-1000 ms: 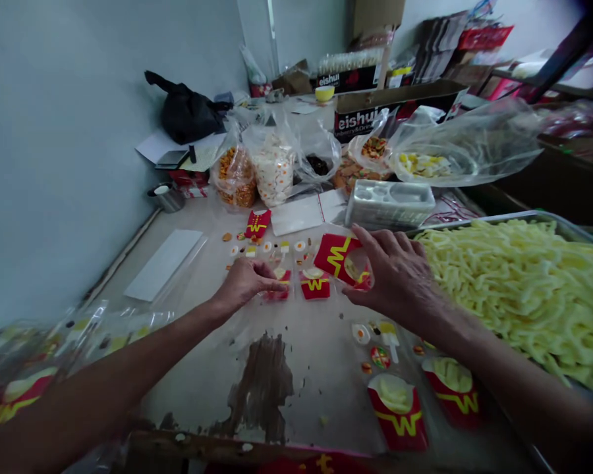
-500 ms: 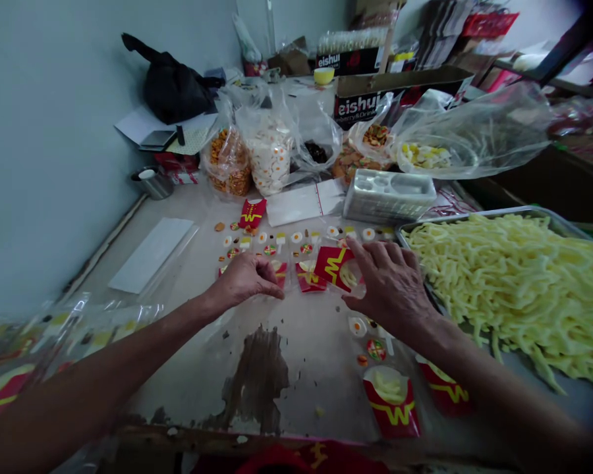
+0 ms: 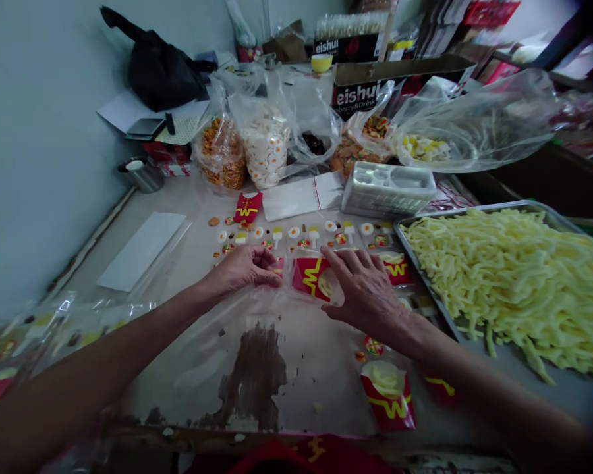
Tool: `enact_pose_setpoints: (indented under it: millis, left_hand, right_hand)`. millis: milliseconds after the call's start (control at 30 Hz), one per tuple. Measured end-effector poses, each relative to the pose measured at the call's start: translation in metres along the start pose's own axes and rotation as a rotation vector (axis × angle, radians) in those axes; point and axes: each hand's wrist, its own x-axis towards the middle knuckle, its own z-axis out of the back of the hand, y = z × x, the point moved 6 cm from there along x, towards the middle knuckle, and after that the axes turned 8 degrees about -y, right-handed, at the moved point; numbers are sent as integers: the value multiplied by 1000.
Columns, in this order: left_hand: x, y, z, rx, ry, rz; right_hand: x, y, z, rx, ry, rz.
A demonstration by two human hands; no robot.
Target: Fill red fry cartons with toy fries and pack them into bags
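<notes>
My left hand pinches the edge of a clear plastic bag between thumb and fingertips, over the middle of the table. To its right, my right hand grips a red fries carton with a yellow W and pale fries, turned on its side. Thumb and index finger lie at the carton's near and far edges. The carton's far end meets the clear plastic by my left fingertips; whether it is inside the bag I cannot tell. Behind my hands run rows of small food pieces, such as fried eggs.
A metal tray heaped with pale fries stands at right. Filled packets, one with a fries carton, lie near the front edge. Bags of pieces, a clear plastic tray and white sheets line the back and left.
My right hand has moved left with the fries carton, which has turned more level and now reaches my left hand. Clear plastic now stretches from my left fingers.
</notes>
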Motion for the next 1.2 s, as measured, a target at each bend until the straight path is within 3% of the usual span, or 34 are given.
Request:
enact_pose_setpoints:
  millis: [133, 267, 367, 533, 600, 667, 733, 800, 867, 1000, 1200]
  left_hand:
    - [-1, -3, 2, 38, -30, -16]
    - [-9, 2, -4, 74, 99, 62]
    - [-17, 4, -7, 138, 209, 75]
    - [-43, 0, -29, 279, 491, -69]
    - [-60, -3, -37, 382, 522, -185]
    - [-79, -4, -36, 574, 368, -344]
    - [-102, 0, -24, 786, 35, -476]
    - [-132, 12, -11, 906, -305, -533]
    - [-161, 34, -7, 922, -490, -534]
    - [-184, 70, -26, 888, -506, -512]
    - [-174, 75, -45, 1036, -563, -394]
  right_hand:
    - [-1, 1, -12, 114, 149, 89]
    - [1, 7, -21, 230, 291, 218]
    - [3, 14, -15, 196, 279, 260]
    - [-18, 60, -6, 127, 278, 268]
    - [-31, 84, -11, 123, 272, 200]
    - [-42, 104, -22, 102, 251, 100]
    - [-53, 119, -36, 91, 228, -6]
    - [-65, 127, -48, 96, 209, -76]
    - [-79, 127, -54, 82, 190, -108]
    - [-106, 114, -49, -13, 156, -168]
    - [-107, 110, -46, -29, 153, -167]
